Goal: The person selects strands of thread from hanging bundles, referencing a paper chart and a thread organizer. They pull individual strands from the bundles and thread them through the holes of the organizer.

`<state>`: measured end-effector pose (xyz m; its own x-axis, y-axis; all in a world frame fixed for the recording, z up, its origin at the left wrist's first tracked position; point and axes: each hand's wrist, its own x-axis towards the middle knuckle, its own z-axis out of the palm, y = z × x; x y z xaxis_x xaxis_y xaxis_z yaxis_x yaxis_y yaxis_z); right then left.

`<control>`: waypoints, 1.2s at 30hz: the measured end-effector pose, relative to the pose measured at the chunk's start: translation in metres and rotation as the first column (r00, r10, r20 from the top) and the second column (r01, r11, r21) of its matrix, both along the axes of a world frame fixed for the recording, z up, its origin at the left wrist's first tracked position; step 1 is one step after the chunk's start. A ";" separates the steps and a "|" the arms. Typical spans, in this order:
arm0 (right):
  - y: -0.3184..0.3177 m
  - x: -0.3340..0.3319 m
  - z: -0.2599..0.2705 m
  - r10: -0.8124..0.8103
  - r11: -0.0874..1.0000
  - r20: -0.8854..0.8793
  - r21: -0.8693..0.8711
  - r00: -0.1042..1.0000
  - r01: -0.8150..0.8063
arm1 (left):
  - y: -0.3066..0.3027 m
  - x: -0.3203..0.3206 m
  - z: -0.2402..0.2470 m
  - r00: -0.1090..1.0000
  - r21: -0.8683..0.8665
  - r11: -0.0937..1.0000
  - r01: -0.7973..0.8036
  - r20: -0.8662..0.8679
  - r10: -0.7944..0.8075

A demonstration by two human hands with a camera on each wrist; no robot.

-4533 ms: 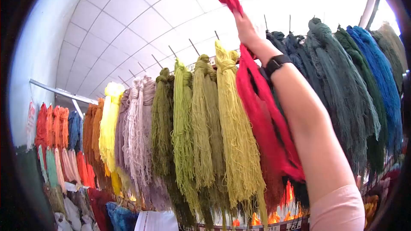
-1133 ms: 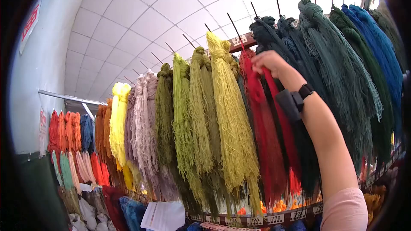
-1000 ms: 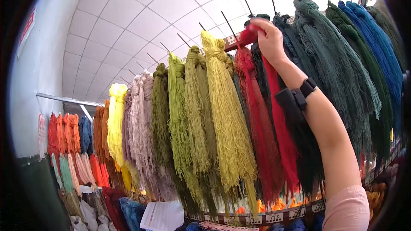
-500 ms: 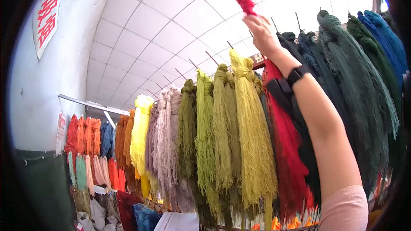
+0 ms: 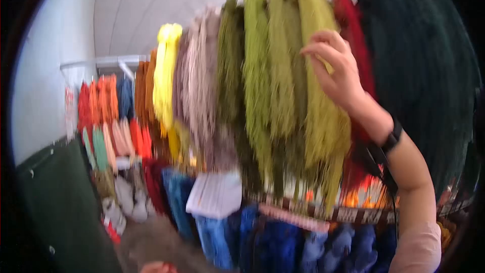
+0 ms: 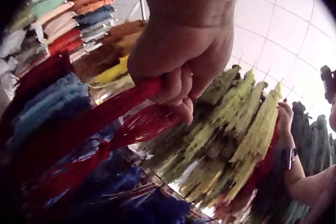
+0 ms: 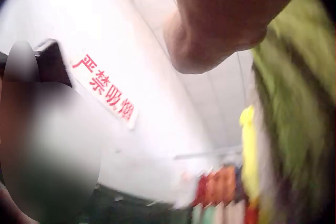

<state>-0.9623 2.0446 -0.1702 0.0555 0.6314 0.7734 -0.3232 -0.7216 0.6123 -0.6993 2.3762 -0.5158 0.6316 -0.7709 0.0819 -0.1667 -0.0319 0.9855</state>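
Note:
My right hand [image 5: 337,71] is raised in front of the yellow-green yarn skein [image 5: 323,131], its fingers loosely bent with nothing between them. Just behind its wrist, a red yarn skein [image 5: 356,25] hangs from the rack. In the left wrist view, my left hand [image 6: 181,61] grips another red yarn skein [image 6: 100,111], fingers curled round it while its strands trail to the lower left. Only a bit of the left hand shows at the head view's bottom edge. The right wrist view is blurred and its fingers are mostly hidden.
Dark green skeins [image 5: 419,81] hang to the right, olive and green skeins [image 5: 257,81] to the left. Blue skeins [image 5: 283,247] fill the lower row beneath a white paper [image 5: 214,194] and a labelled rail [image 5: 353,215]. A wall [image 5: 50,71] stands at far left.
The right hand, which was lifting the top of a red skein above the rack half a second ago, has come down without it. The head view has tilted downward, showing the lower blue skeins.

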 end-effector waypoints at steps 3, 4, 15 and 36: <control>0.068 0.039 -0.133 0.735 0.544 -0.493 0.838 0.465 0.029 | -0.025 -0.010 0.036 0.962 -0.083 0.976 0.204 0.201 -0.184; 0.080 0.050 -0.175 0.907 0.304 -0.367 0.911 0.208 0.278 | -0.028 -0.009 0.038 0.969 -0.029 0.982 0.187 0.172 -0.179; 0.170 0.055 -0.381 0.351 -0.876 0.936 0.340 -0.033 0.343 | -0.017 -0.096 -0.009 0.701 0.165 0.866 0.472 0.526 -0.482; 0.260 -0.181 -0.441 0.410 -0.877 0.762 0.481 0.501 -0.013 | 0.005 -0.275 -0.093 0.861 -0.124 0.877 0.464 -0.172 -0.479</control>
<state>-1.1429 2.3044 -0.6114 0.6887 -0.7250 0.0101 0.3773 0.3464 -0.8589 -0.9741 2.3809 -0.6089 0.2031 -0.9768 0.0673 0.0488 0.0788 0.9957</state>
